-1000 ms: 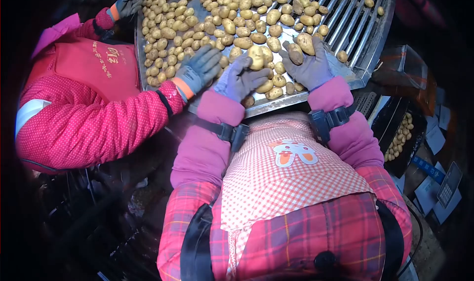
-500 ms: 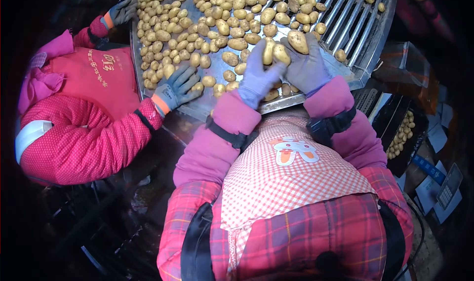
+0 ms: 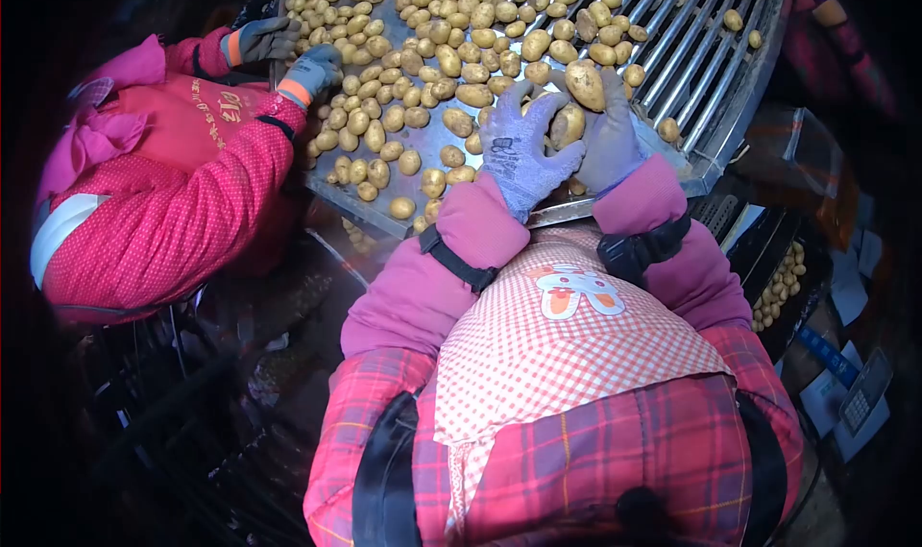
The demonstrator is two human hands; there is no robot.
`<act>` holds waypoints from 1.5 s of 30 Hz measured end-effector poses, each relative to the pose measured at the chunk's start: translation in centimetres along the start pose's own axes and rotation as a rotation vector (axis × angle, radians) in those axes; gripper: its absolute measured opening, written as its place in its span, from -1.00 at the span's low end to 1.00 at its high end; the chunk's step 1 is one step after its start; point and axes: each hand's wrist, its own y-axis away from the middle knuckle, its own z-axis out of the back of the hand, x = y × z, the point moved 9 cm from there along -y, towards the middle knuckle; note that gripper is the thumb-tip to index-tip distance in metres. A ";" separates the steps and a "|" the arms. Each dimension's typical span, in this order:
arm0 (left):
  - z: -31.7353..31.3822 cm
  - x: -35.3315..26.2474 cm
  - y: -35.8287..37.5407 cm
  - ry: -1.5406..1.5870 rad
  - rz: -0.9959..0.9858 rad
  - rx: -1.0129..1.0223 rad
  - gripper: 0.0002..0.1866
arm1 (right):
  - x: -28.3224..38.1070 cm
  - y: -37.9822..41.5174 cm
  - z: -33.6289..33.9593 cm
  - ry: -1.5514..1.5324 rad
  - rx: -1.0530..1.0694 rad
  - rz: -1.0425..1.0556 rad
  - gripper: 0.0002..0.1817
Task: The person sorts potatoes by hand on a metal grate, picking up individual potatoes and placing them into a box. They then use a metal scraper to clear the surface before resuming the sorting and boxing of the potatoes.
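My left hand (image 3: 524, 155), in a purple work glove, is at the near edge of the metal sorting table. Its thumb and fingers curve around a potato (image 3: 568, 126) between my two hands. My right hand (image 3: 617, 145), gloved alike, holds a larger, brown-marked potato (image 3: 584, 85) at its fingertips. How far the right palm also supports the lower potato is hidden. Many loose potatoes (image 3: 458, 121) lie just beyond and left of my hands.
The metal table (image 3: 384, 218) slopes toward me, with a bar grate (image 3: 691, 57) on its right. A co-worker's gloved hands (image 3: 312, 72) are among potatoes at the left. A crate of potatoes (image 3: 783, 286) and a calculator (image 3: 864, 393) are at lower right.
My left hand has turned, showing its back; one of the two potatoes at its fingers is no longer visible. The co-worker's near hand has moved away toward the far left. The view shifted slightly.
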 end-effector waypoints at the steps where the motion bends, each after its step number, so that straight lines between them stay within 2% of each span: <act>1: 0.2 0.1 -0.1 -0.005 0.000 -0.003 -0.36 | 0.0 -0.3 0.6 0.005 -0.057 0.014 -0.18; 3: 0.7 -1.3 -0.7 -0.152 -0.073 -0.009 -0.35 | -0.3 -0.5 0.6 -0.032 -0.033 -0.011 -0.22; 5: 0.5 -1.9 -1.0 -0.091 -0.090 -0.015 -0.41 | -0.4 -0.5 1.3 -0.068 -0.017 -0.033 -0.25; 8: 0.6 -6.0 -1.3 -0.101 -0.362 -0.044 -0.47 | 0.5 -1.2 3.2 0.035 -0.016 0.027 -0.38; 9: 0.5 -6.7 -1.5 -0.084 -0.378 -0.043 -0.47 | 1.2 -1.0 3.7 0.042 -0.024 0.048 -0.38; 11: -0.6 -7.7 -2.0 0.042 -0.398 0.111 -0.47 | 2.5 -0.4 4.7 0.229 -0.148 0.145 -0.36; 12: 0.1 -8.6 -2.2 0.096 -0.372 0.086 -0.47 | 3.7 -0.1 4.8 0.234 -0.163 0.177 -0.36; 14: 0.4 -7.2 -2.5 0.336 -0.165 -0.004 -0.53 | 4.8 0.8 5.5 0.017 -0.146 0.021 -0.26; 15: -0.5 -5.0 -2.4 0.392 0.014 -0.016 -0.50 | 5.9 1.5 5.9 -0.092 -0.135 -0.040 -0.20; 16: -1.4 -3.6 -2.6 0.633 0.254 0.011 -0.41 | 7.9 2.4 7.0 -0.035 -0.170 0.046 -0.18; 17: -2.3 -2.8 -3.3 0.685 0.340 0.078 -0.33 | 10.0 3.9 7.0 -0.042 -0.158 0.071 -0.16; 19: -5.3 -2.1 -3.0 0.977 0.627 0.272 -0.33 | 14.0 7.4 8.9 -0.156 -0.262 0.169 -0.19; 21: -7.7 -3.6 -1.7 1.434 0.884 0.295 -0.40 | 17.6 11.3 11.7 -0.151 -0.242 0.336 -0.25; 24: -10.2 -4.9 -1.1 1.495 0.977 0.505 -0.45 | 19.0 19.5 17.4 -0.113 -0.444 0.358 -0.27; 27: -12.9 -3.8 -0.9 1.474 1.115 0.467 -0.45 | 15.6 26.5 24.5 -0.132 -0.794 0.254 -0.41; 29: -13.8 -4.8 -1.1 1.350 1.105 0.501 -0.42 | 15.3 31.0 30.1 -0.224 -0.925 0.393 -0.51; 30: -14.5 -5.0 -1.5 1.408 0.999 0.564 -0.40 | 20.2 35.1 30.8 0.714 -1.155 0.634 -0.49; 31: -15.0 -5.6 -2.1 1.463 0.888 0.618 -0.39 | 22.9 36.7 27.9 1.710 -1.209 0.806 -0.46; 32: -15.0 -7.2 -2.4 1.585 0.962 0.573 -0.44 | 25.2 38.9 30.9 1.667 -1.382 0.571 -0.42; 33: -15.7 -8.7 -3.3 1.737 0.888 0.660 -0.42 | 27.1 41.5 28.5 1.669 -1.798 0.257 -0.36; 34: -15.8 -9.3 -3.4 1.860 0.913 0.681 -0.44 | 29.9 44.0 34.4 1.922 -1.538 0.497 -0.36; 35: -15.1 -10.4 -3.9 1.805 0.912 0.585 -0.45 | 31.9 46.6 45.3 1.435 -1.122 0.743 -0.36; 36: -14.9 -10.5 -3.9 1.947 0.863 0.592 -0.40 | 33.3 47.5 45.8 1.271 -1.203 0.645 -0.38; 37: -15.7 -7.1 -3.2 1.718 0.839 0.567 -0.34 | 33.9 46.1 44.8 0.778 -1.282 0.631 -0.41; 38: -14.5 -9.3 -3.2 1.897 0.909 0.547 -0.35 | 33.9 43.2 42.2 0.509 -1.344 0.591 -0.43; 39: -14.5 -8.8 -2.8 1.728 0.842 0.597 -0.21 | 33.7 39.6 38.5 0.459 -1.342 0.533 -0.46; 41: -13.5 -9.4 -2.8 1.677 0.687 0.629 -0.25 | 31.3 28.3 28.6 0.727 -0.560 0.578 -0.31; 42: -12.5 -10.3 -2.9 1.701 0.659 0.604 -0.29 | 29.1 23.5 21.3 0.867 -0.639 0.516 -0.36; 43: -11.9 -10.6 -2.8 1.715 0.649 0.598 -0.29 | 25.7 19.3 13.4 1.066 -0.626 0.482 -0.38; 44: -11.2 -10.4 -2.6 1.591 0.626 0.590 -0.28 | 22.5 16.8 10.2 1.165 -0.427 0.506 -0.35; 45: -10.5 -9.2 -2.6 1.466 0.620 0.575 -0.26 | 19.2 13.7 5.4 1.543 -0.243 0.495 -0.23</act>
